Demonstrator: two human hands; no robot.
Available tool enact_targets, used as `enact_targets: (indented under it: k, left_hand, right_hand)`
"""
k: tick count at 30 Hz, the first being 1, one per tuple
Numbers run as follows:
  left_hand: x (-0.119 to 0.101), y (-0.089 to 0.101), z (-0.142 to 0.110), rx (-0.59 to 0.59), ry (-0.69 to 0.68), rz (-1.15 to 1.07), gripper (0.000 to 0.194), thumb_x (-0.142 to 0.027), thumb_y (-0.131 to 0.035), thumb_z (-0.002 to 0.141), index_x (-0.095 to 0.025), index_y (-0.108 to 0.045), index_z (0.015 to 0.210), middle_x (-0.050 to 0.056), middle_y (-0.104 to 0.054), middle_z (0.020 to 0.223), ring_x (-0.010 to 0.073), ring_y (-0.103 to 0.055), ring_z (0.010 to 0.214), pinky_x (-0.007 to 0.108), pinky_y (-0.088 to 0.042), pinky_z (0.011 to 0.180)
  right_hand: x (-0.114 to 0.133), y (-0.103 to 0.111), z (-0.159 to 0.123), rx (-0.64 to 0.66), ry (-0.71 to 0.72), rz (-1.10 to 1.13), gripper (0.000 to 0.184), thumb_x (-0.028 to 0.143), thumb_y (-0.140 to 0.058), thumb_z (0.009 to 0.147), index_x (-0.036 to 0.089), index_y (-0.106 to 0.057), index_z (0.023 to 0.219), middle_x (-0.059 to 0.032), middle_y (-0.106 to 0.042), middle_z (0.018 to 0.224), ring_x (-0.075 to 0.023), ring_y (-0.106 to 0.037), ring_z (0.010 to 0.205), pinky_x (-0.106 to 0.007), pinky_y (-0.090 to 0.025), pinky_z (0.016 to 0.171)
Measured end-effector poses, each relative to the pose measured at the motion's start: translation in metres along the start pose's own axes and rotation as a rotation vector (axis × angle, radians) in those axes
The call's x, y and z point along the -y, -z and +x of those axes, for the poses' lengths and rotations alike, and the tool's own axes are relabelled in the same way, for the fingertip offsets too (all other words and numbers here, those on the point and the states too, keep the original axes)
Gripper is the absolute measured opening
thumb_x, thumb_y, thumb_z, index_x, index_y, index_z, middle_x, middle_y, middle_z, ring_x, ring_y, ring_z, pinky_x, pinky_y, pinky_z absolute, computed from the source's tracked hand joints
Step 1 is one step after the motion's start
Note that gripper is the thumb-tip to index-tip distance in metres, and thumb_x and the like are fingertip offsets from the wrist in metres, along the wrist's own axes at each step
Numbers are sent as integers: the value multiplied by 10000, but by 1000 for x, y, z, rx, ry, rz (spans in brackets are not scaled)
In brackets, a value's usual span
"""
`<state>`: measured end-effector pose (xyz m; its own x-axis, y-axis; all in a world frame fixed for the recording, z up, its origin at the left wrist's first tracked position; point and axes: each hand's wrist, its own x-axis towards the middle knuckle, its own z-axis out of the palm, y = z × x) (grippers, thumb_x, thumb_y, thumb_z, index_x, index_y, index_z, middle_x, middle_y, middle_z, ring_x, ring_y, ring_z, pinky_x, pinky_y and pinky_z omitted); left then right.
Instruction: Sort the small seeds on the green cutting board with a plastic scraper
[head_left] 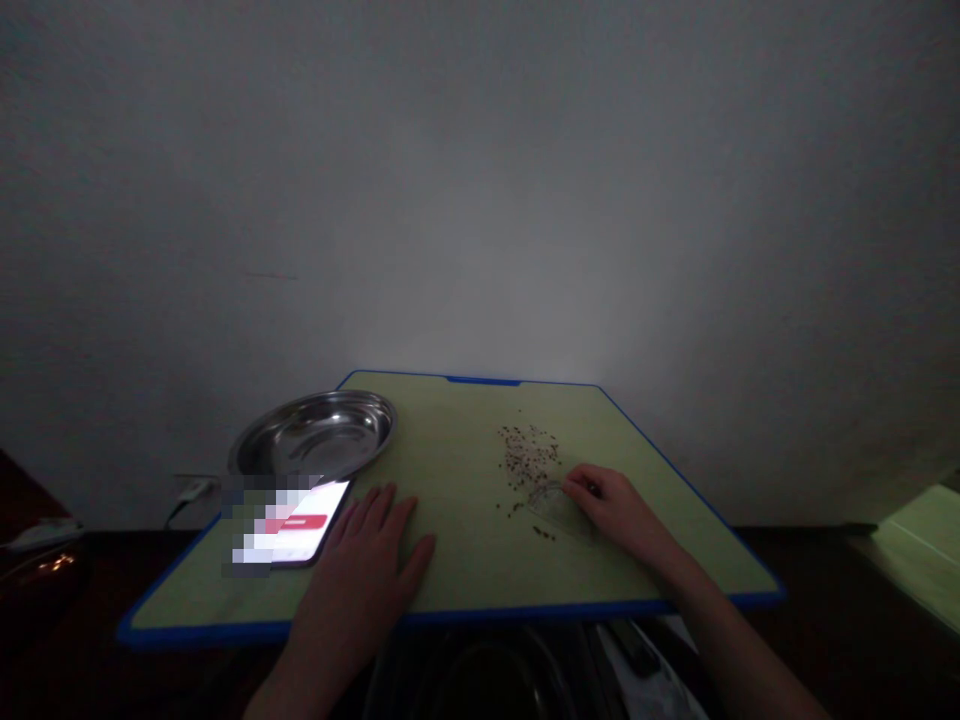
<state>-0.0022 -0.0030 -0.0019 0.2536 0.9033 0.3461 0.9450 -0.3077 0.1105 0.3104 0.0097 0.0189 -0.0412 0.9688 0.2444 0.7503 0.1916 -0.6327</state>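
Dark red, glossy and rounded, an object [41, 575] lies at the far left, its form mostly lost in shadow. To its right, low against the grey wall [480, 190], a white plug [193, 490] with a cable is visible. The stainless-steel basin [322, 435], wide and shallow, stands upright at the left side of the pale yellow-green table [450, 430], which is bordered in blue. In front of the basin lies a phone [319, 500], its lit screen showing a red bar; blocks of pixels mask the left part.

The left hand [364, 555] rests palm down on the table just beside the phone's right edge, its fingers extended and slightly apart, the thumb set off toward the centre; it grasps nothing. Below the table's near edge, a dark rounded form [487, 675] and a whitish item [656, 685] show dimly.

Right of centre, small dark grains [529, 455] are scattered loosely over the tabletop, densest beyond a transparent item [551, 505], with a few strays to its left and near side. The exact shape of this item is too faint to tell. The right hand [611, 500] bends over it from the right, thumb and forefinger drawn together and clamped on its upper edge, the other fingers curled. At the far right, a pale greenish surface [926, 540] enters the view.
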Motion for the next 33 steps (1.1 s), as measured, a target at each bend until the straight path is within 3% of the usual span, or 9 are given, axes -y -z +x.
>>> enact_targets:
  k: [25,33]
  left_hand:
    - [0,2,0,1,-9,8,500,-451,-427,866,-142,-597,1220,173,-542,1355,335,-463,1284,531,-353,1056]
    - [-1,3,0,2,-9,6,496,-453,-435,856,-152,-600,1214,164,-551,1348,332,-469,1279,529,-372,1040]
  right_hand:
    - [15,-9,-1,53,-3,70,261,361,-489,841,182,-603,690,0,-561,609,-159,-511,582,-265,-356,546]
    - [2,4,3,-12,-16,81,284,401,-506,809,176,-611,672,2,-550,585,-152,-485,557,-265,-342,523]
